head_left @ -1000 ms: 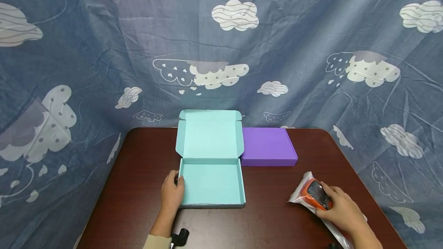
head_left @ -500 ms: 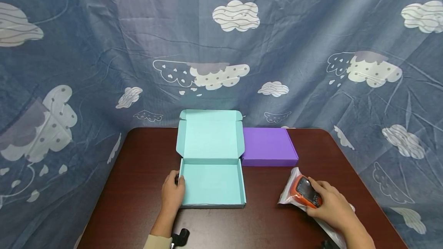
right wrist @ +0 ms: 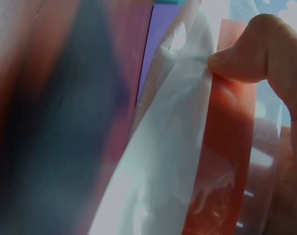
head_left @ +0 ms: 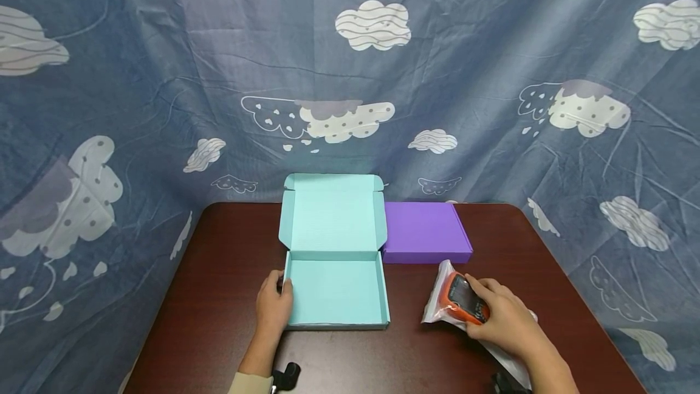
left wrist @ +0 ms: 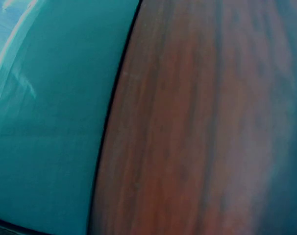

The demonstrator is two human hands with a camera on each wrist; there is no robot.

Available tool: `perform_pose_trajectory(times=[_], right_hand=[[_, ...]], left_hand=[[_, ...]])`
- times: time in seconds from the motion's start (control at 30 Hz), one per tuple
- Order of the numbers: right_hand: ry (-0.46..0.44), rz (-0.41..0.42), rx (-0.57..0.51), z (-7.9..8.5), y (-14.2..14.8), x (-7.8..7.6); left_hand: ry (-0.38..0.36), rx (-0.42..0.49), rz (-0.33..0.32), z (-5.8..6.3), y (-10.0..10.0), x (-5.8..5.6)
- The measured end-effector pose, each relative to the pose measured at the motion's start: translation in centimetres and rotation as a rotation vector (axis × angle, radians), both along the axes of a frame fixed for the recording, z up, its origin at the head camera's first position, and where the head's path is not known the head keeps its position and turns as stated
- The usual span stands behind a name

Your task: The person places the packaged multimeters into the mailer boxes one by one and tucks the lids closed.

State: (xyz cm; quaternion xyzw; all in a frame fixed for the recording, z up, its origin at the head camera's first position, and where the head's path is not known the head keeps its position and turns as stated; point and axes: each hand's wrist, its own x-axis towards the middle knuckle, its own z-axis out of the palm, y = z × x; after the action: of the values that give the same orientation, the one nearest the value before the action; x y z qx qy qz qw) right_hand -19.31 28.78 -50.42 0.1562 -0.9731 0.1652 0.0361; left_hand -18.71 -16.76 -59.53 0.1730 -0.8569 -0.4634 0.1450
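In the head view a light teal cardboard box lies with its lid raised at the back and nothing inside. My left hand grips its left wall, thumb over the rim and fingers outside. Its teal side fills the left of the left wrist view; the hand is out of that picture. To the right, my right hand holds an orange multimeter in a clear plastic bag, tilted, dark face upward. The right wrist view shows the thumb pressing the bag against the meter's orange side.
A closed purple box sits behind, right beside the teal lid. The dark brown table has rounded far corners. A blue cloth with clouds hangs close around its back and sides.
My right hand has carried the bagged multimeter leftward over the table, toward the teal box. The left hand and both boxes keep their places.
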Motion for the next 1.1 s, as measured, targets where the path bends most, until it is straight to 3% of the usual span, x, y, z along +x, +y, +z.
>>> perform_pose_trajectory(times=[0.23, 0.6, 1.1], right_hand=[[-0.031, 0.018, 0.006, 0.9, -1.9, -0.4], [0.024, 0.110, -0.020, 1.9, -4.6, -0.7], [-0.018, 0.201, -0.004, 2.7, -8.6, -1.3]], left_hand=[[0.006, -0.001, 0.006, -0.2, 0.0, -0.1], [0.010, -0.010, 0.012, -0.3, -0.1, 0.0], [0.017, -0.005, 0.005, -0.3, -0.2, 0.1]])
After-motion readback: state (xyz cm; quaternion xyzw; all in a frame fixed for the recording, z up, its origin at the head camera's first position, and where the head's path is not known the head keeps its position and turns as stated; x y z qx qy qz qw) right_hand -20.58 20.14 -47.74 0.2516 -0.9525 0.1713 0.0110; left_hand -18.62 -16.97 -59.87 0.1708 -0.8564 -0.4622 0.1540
